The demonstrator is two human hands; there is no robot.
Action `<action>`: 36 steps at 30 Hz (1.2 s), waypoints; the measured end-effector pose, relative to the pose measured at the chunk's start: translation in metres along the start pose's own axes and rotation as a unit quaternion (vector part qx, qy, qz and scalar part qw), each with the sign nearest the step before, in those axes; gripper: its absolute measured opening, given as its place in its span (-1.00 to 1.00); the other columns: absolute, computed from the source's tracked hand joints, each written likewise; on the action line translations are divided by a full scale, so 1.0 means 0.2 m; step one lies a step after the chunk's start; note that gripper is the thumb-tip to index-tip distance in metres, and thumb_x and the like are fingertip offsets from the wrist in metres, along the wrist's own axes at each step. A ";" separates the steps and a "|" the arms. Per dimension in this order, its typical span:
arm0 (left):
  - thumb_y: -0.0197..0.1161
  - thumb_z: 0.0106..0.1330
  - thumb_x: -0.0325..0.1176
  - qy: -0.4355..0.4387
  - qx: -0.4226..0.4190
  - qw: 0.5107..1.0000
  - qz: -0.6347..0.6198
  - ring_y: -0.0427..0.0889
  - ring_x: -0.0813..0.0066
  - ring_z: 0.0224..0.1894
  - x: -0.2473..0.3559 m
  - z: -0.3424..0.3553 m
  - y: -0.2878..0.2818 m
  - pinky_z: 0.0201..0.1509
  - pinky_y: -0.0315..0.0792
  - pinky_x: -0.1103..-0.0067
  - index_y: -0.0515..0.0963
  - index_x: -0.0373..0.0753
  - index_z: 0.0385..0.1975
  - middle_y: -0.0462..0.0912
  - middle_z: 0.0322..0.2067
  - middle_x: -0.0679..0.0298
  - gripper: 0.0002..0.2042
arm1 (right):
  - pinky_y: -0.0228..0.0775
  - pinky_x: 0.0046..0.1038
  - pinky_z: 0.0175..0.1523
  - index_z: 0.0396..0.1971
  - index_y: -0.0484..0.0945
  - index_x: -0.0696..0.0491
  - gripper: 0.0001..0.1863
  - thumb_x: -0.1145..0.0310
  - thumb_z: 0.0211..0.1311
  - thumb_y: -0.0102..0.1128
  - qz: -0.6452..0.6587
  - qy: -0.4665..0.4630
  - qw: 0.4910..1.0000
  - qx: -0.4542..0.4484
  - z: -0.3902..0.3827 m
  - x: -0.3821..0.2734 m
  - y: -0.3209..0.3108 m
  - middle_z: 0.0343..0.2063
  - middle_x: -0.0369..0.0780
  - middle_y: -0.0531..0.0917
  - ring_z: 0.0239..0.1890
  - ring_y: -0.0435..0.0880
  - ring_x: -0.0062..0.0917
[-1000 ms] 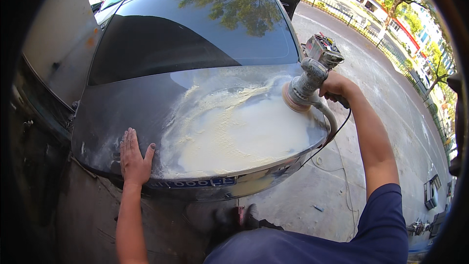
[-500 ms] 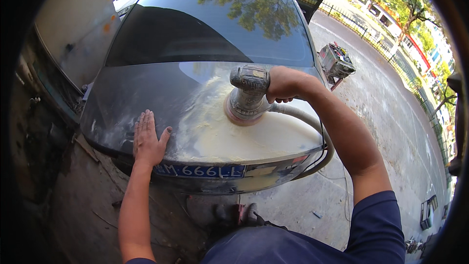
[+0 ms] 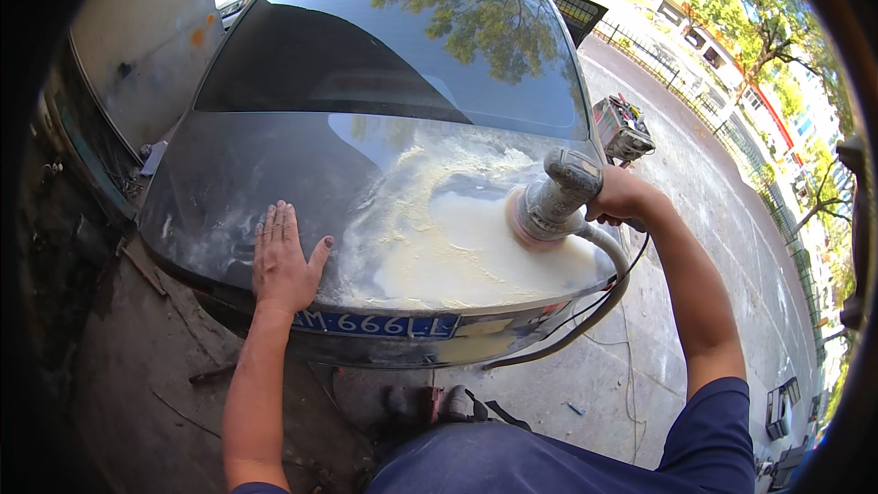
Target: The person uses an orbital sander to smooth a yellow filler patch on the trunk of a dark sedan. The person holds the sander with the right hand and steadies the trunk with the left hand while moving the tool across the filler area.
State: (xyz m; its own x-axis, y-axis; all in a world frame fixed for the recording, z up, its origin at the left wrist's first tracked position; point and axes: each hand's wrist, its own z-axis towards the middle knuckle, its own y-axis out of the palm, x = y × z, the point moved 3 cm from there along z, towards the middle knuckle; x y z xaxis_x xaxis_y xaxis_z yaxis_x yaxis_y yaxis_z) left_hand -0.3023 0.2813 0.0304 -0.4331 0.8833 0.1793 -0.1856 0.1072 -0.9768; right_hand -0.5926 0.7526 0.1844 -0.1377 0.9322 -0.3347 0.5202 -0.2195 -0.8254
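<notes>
My right hand [image 3: 624, 196] is closed round the grip of a dusty grey orbital sander [image 3: 554, 197]. Its round pad rests on the right side of a dark car's trunk lid [image 3: 229, 165], tilted a little. Pale cream filler and dust [image 3: 439, 247] cover the lid's middle and right. A ribbed grey hose [image 3: 608, 242] runs from the tool over the lid's right edge and down behind the bumper. My left hand [image 3: 285, 256] lies flat near the lid's rear edge, fingers stretched out, left of the filler patch. A blue licence plate [image 3: 375, 323] sits below that edge.
The rear window [image 3: 393, 46] rises beyond the lid. A wall panel [image 3: 142, 46] stands close on the left. To the right are a cart loaded with tools [image 3: 624, 128] and a black fence [image 3: 695, 96]. A thin cable [image 3: 631, 357] trails over the concrete floor.
My right hand has moved the sander to the right across the lid, baring more of the filler patch and a grey area behind it. My left hand stays flat in about the same place.
</notes>
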 end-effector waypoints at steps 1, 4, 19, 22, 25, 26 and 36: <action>0.12 0.75 0.34 0.001 -0.001 1.000 0.001 -0.01 0.08 0.91 0.00 0.00 0.00 0.99 -0.16 0.20 0.10 -0.40 0.83 0.12 0.85 -0.03 -0.01 | 0.52 -0.36 -0.49 -0.43 0.73 0.20 -0.83 0.57 0.01 0.61 -0.007 -0.008 1.000 -0.009 0.03 -0.08 0.02 -0.55 -0.21 0.75 -0.60 0.70 -0.50; 0.13 0.75 0.32 0.000 0.005 1.000 -0.007 -0.01 0.09 0.91 -0.01 0.00 0.00 0.99 -0.16 0.21 0.10 -0.39 0.83 0.12 0.85 -0.02 -0.02 | 0.56 -0.35 -0.45 -0.41 0.74 0.22 -0.83 0.55 0.04 0.62 -0.041 -0.053 0.997 -0.027 0.07 -0.37 0.10 -0.54 -0.20 0.76 -0.57 0.72 -0.47; 0.17 0.75 0.28 -0.001 0.010 1.000 -0.021 0.02 0.06 0.90 -0.01 -0.01 0.02 0.98 -0.14 0.20 0.11 -0.41 0.83 0.15 0.84 -0.06 -0.03 | 0.51 -0.36 -0.51 -0.44 0.75 0.19 -0.86 0.56 0.04 0.60 0.027 0.005 1.000 0.002 -0.04 0.11 0.00 -0.56 -0.22 0.74 -0.62 0.69 -0.50; 0.18 0.74 0.27 0.006 0.020 1.000 -0.012 0.03 0.05 0.90 0.00 0.00 0.01 0.98 -0.14 0.20 0.12 -0.42 0.82 0.16 0.84 -0.06 -0.04 | 0.52 -0.35 -0.50 -0.45 0.77 0.19 -0.86 0.53 0.05 0.62 0.024 0.001 1.000 0.003 -0.01 0.13 -0.02 -0.57 -0.21 0.76 -0.63 0.70 -0.49; 0.18 0.74 0.28 0.007 0.020 1.000 -0.014 0.03 0.05 0.90 -0.01 0.00 0.01 0.98 -0.13 0.20 0.13 -0.42 0.82 0.16 0.83 -0.06 -0.03 | 0.53 -0.35 -0.50 -0.49 0.77 0.18 -0.84 0.48 0.05 0.64 -0.007 -0.006 1.000 -0.003 0.04 -0.03 0.03 -0.57 -0.19 0.76 -0.63 0.70 -0.47; 0.18 0.74 0.28 0.010 0.020 1.000 -0.015 0.04 0.05 0.90 -0.01 0.00 0.01 0.98 -0.12 0.19 0.13 -0.41 0.82 0.16 0.83 -0.07 -0.04 | 0.55 -0.35 -0.48 -0.50 0.77 0.19 -0.85 0.47 0.06 0.63 -0.012 -0.025 1.000 -0.012 0.05 -0.10 0.05 -0.57 -0.19 0.76 -0.62 0.70 -0.46; 0.17 0.75 0.27 0.023 0.028 0.999 -0.022 0.05 0.04 0.89 -0.03 -0.02 0.03 0.97 -0.12 0.18 0.14 -0.40 0.82 0.18 0.82 -0.08 -0.05 | 0.52 -0.35 -0.48 -0.46 0.75 0.20 -0.85 0.52 0.00 0.60 -0.025 -0.028 0.999 -0.025 -0.03 -0.06 0.04 -0.56 -0.20 0.75 -0.61 0.68 -0.47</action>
State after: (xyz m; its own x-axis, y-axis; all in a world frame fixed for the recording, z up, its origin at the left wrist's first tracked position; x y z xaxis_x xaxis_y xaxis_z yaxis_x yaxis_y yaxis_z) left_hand -0.2972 0.2775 0.0237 -0.3829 0.8984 0.2152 -0.2540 0.1216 -0.9595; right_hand -0.5811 0.7411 0.1843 -0.2101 0.9242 -0.3190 0.5521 -0.1571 -0.8188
